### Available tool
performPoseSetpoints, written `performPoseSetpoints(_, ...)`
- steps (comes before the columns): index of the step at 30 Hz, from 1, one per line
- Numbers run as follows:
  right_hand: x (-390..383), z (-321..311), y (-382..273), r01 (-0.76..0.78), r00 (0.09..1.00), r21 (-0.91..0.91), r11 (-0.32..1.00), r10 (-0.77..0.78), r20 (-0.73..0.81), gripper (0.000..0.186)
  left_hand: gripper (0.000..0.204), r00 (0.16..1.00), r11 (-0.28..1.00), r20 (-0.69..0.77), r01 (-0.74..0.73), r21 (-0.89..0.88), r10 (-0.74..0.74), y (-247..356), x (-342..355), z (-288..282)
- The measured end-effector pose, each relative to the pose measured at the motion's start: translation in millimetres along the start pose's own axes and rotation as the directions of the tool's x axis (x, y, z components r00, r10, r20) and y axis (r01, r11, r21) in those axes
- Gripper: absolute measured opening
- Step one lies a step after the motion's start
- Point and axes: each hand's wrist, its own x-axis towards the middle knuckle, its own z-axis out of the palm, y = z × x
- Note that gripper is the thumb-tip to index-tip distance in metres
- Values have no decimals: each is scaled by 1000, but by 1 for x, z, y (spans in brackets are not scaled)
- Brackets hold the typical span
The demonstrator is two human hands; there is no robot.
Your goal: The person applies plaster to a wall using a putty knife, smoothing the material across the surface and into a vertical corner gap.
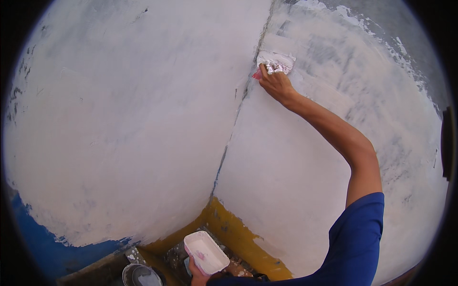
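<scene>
head view: filling work at an inside corner, with the right hand [276, 86] raised high on the right-hand wall [291, 152] and the left hand [195, 275] low at the lower edge. the right fingers are curled closed about a spreader [277, 60], whose blade lies against the wall just beside the corner seam [223, 159] and is loaded with white paste. the left fingers grip the side of a shallow white tray [217, 246], thumb along its wall; their undersides are hidden. step in hand, as judged: coating the wall beside the seam. the next stroke would probably call for a flat blade and even pressure, drawn away from the seam so as not to gouge the left-hand wall [129, 124]. surroundings: an ochre band [233, 226] at the corner's foot, a blue patch [45, 250] at lower left, and a bucket [125, 274] beside the tray. the adjoining wall limits the blade on its left; the bucket lies well apart from the stroke
</scene>
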Motion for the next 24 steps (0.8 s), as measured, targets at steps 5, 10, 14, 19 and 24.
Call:
performPoseSetpoints(5,22,-58,-48,-208,903,490,846,-26,429,5,66,995,999,-94,-31,17,32,2,-4,-9)
performPoseSetpoints(10,64,-63,54,-452,892,229,862,433,130,11,66,993,999,-102,-53,-4,52,2,-6,-16)
performPoseSetpoints(14,55,-30,71,-353,932,10,935,351,85,8,67,997,998,-67,-51,-25,49,3,-5,-16)
performPoseSetpoints(19,-1,-20,-36,-34,992,175,984,12,126,11,68,997,998,-55,-61,14,62,1,-3,-26)
performPoseSetpoints(24,-1,-46,-33,-17,985,419,908,-57,164,13,67,996,998,-71,-61,-34,59,5,-4,-20)
